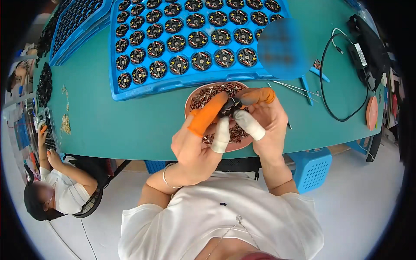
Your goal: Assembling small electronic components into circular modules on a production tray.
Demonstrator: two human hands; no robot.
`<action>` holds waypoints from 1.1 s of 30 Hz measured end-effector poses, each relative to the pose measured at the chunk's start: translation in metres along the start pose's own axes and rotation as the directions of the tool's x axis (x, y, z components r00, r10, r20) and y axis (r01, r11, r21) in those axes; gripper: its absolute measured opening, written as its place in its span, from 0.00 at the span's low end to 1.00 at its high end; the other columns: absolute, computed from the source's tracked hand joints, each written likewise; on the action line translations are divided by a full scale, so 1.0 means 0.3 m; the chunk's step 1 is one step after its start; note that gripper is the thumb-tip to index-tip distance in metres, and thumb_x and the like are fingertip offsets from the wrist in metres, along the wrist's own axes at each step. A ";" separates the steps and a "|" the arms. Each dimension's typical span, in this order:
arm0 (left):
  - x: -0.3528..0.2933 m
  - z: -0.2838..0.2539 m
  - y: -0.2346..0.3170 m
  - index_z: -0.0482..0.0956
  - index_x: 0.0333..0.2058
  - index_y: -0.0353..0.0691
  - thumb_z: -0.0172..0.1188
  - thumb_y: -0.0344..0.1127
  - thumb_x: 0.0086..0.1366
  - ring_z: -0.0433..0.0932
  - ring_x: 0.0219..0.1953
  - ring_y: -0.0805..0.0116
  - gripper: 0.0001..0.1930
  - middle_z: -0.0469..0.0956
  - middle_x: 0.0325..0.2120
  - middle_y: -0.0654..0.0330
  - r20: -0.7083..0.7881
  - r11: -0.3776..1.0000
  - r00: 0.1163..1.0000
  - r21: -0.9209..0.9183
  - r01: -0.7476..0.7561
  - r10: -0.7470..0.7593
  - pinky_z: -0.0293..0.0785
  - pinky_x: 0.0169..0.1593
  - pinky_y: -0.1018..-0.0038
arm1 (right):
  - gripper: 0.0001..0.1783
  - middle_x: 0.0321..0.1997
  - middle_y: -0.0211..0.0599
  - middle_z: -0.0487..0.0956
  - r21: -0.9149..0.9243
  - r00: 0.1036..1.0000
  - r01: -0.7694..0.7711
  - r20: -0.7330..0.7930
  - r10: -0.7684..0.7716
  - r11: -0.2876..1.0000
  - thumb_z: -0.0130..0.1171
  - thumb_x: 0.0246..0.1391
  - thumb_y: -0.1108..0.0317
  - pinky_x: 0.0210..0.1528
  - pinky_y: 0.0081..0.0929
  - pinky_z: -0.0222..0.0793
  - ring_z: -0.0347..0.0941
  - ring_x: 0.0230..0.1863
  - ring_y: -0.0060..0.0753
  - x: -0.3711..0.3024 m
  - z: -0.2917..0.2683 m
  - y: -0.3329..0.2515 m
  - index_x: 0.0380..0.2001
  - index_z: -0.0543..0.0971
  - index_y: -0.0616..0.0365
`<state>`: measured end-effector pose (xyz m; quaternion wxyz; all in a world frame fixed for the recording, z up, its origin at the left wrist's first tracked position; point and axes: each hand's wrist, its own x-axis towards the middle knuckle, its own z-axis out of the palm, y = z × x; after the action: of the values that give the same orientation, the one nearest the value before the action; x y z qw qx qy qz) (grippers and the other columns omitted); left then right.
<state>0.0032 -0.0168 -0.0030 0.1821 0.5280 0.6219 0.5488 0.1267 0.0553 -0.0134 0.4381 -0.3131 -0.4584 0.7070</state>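
Note:
Between my two hands, above a pink bowl, I hold a small black round part, mostly covered by fingertips. My left hand grips it from the left, with an orange cot on the index finger and a white one on the thumb. From the other side my right hand pinches it, wearing similar orange and white cots. Many small reddish-brown metal-ended pieces fill the bowl. Just beyond lies a blue tray with rows of round black parts carrying red, white and yellow bits.
Tweezers and a blue-handled tool lie right of the bowl. A black cable loops near a black bag. More stacked blue trays stand far left. A co-worker sits at left; a blue stool is under the table's right.

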 end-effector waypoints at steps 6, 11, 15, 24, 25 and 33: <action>0.016 0.003 0.019 0.71 0.48 0.24 0.56 0.20 0.61 0.79 0.38 0.67 0.16 0.75 0.42 0.49 0.041 0.906 0.969 -0.348 0.243 -0.244 0.81 0.41 0.74 | 0.18 0.44 0.39 0.75 0.066 1.000 -0.012 -0.014 0.013 0.998 0.62 0.46 0.83 0.50 0.28 0.68 0.71 0.46 0.28 -0.008 -0.007 0.021 0.42 0.72 0.65; 0.025 -0.010 0.018 0.67 0.51 0.23 0.52 0.19 0.63 0.77 0.43 0.65 0.17 0.72 0.47 0.50 0.127 0.769 0.940 -0.546 0.332 -0.316 0.82 0.44 0.70 | 0.19 0.45 0.40 0.74 0.040 0.999 0.019 0.028 -0.020 0.999 0.64 0.45 0.83 0.52 0.30 0.66 0.70 0.48 0.29 -0.006 0.002 0.004 0.41 0.72 0.64; 0.020 -0.004 0.018 0.67 0.50 0.22 0.52 0.18 0.63 0.76 0.44 0.65 0.17 0.71 0.47 0.49 0.121 0.801 0.951 -0.516 0.304 -0.283 0.82 0.44 0.70 | 0.19 0.46 0.39 0.73 0.061 0.999 0.017 0.038 -0.019 0.998 0.64 0.44 0.83 0.52 0.29 0.67 0.70 0.49 0.30 -0.005 -0.001 0.014 0.41 0.71 0.64; -0.009 -0.016 0.006 0.69 0.49 0.24 0.53 0.18 0.61 0.76 0.41 0.68 0.17 0.72 0.46 0.49 0.092 0.985 0.992 -0.143 0.098 -0.086 0.82 0.43 0.71 | 0.19 0.47 0.40 0.72 0.124 1.000 0.014 0.021 -0.017 0.992 0.62 0.45 0.85 0.54 0.30 0.65 0.69 0.49 0.29 -0.015 0.019 0.020 0.41 0.70 0.63; -0.005 -0.007 0.007 0.69 0.49 0.24 0.53 0.18 0.62 0.77 0.40 0.68 0.16 0.72 0.45 0.50 0.077 0.974 0.991 -0.188 0.126 -0.113 0.82 0.43 0.71 | 0.19 0.47 0.40 0.72 0.127 1.000 0.025 -0.003 -0.025 0.992 0.62 0.46 0.85 0.54 0.30 0.65 0.69 0.49 0.29 -0.018 0.021 0.030 0.41 0.70 0.63; 0.016 0.005 -0.001 0.67 0.51 0.25 0.50 0.19 0.64 0.76 0.44 0.66 0.16 0.71 0.47 0.50 0.144 0.732 0.933 -0.585 0.350 -0.330 0.82 0.45 0.69 | 0.17 0.46 0.39 0.73 0.159 0.997 -0.018 0.077 0.006 0.987 0.61 0.48 0.83 0.52 0.29 0.65 0.69 0.49 0.28 0.001 -0.012 0.030 0.42 0.70 0.62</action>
<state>0.0023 -0.0119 -0.0021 0.4468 0.3282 0.4981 0.6667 0.1268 0.0551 -0.0231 0.4397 -0.2525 -0.4147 0.7556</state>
